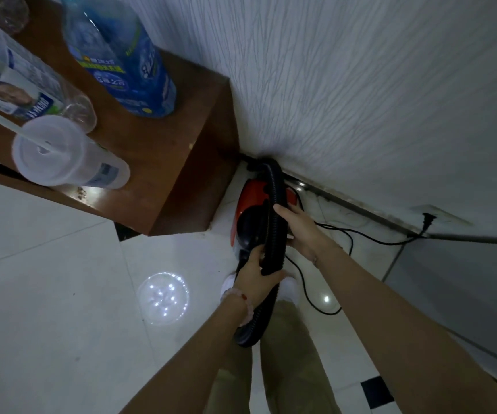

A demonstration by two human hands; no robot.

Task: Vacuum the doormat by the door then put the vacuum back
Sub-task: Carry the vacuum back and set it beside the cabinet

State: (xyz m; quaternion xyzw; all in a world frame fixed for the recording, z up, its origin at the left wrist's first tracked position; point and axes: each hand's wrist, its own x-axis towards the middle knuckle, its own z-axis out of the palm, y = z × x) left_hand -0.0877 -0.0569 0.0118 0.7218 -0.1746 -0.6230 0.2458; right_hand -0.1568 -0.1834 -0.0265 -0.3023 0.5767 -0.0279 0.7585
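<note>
A small red and black vacuum [248, 215] sits on the white tile floor in the corner between a brown wooden cabinet and the wall. Its black ribbed hose [277, 201] loops over the body and runs down toward my feet. My left hand [256, 280] grips the hose low down, near the front of the vacuum. My right hand [296, 230] holds the hose higher up, beside the vacuum's body. A black power cord [345, 234] trails across the floor to a plug [427, 220] in a wall socket. No doormat is in view.
The brown cabinet [163, 162] at the left carries a blue bottle [125, 55], a clear bottle [26, 82] and a plastic cup with a straw [62, 158]. The textured white wall [360, 85] closes the right side. Glossy tile floor [62, 294] lies to the left.
</note>
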